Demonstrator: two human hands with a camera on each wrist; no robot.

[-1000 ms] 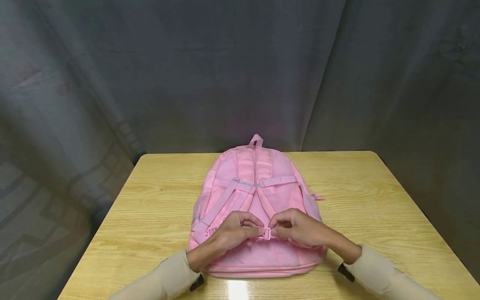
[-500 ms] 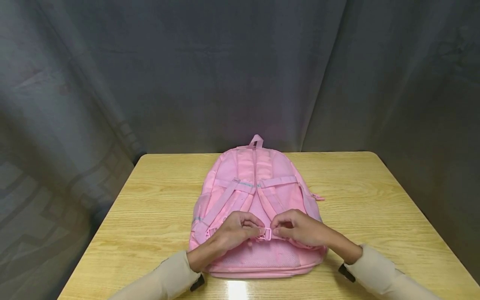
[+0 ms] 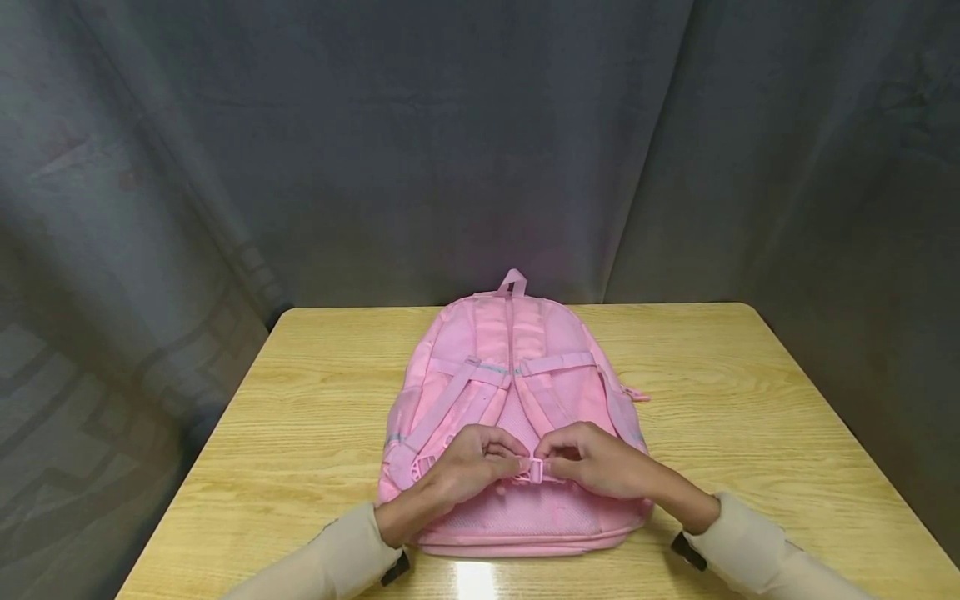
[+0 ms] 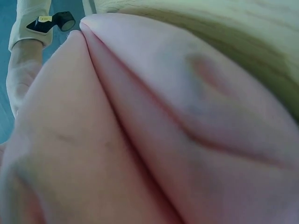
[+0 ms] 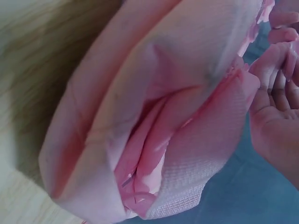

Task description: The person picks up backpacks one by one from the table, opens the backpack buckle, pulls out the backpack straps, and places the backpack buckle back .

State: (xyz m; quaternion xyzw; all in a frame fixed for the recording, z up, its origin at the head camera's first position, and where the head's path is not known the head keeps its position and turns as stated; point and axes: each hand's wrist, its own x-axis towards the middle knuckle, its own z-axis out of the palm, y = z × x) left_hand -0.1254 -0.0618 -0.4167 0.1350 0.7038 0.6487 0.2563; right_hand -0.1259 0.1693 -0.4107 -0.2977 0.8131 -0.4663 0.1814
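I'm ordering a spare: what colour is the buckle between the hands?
Pink buckle; head view shows it best.

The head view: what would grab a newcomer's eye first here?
Probably the pink backpack, lying on the pale wooden table before a dark curtain. Next, the left hand and right hand, whose fingers pinch at a small pink buckle across the backpack's lower part.
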